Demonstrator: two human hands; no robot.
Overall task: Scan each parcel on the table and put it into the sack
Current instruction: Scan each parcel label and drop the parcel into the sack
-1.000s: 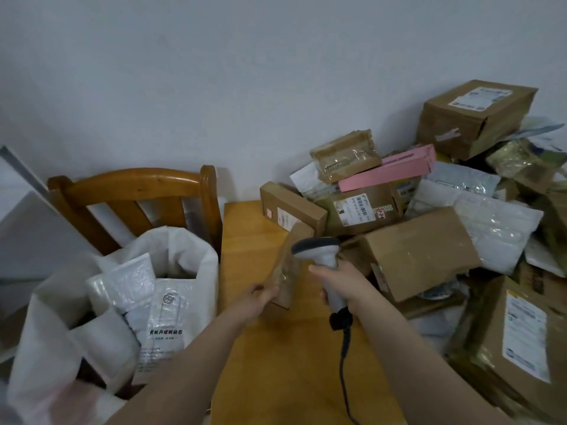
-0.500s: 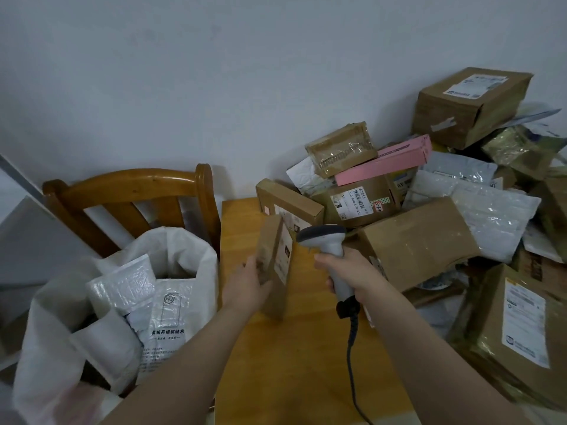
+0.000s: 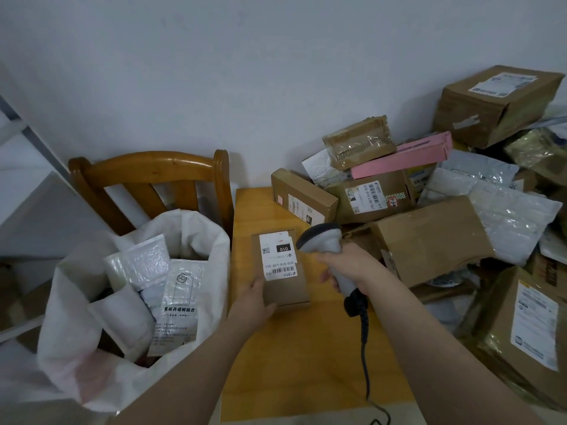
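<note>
Small box [image 3: 283, 271] held over the table [image 3: 306, 363], label [image 3: 277, 256] facing up. Left hand [image 3: 253, 302] grips its near left corner, thumb on top. Right hand [image 3: 352, 268] wrapped round the scanner [image 3: 325, 243] handle, head just beside the label's right edge; cable [image 3: 365, 348] hangs toward the table's near edge. Sack [image 3: 196, 240] at left, open, white mailers [image 3: 138, 265] inside. Parcel pile [image 3: 429, 210] at right.

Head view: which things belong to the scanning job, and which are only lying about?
Job: box held by the left hand; scanner in the right hand; sack; parcel pile; table.
Lying about: chair; grey board.
</note>
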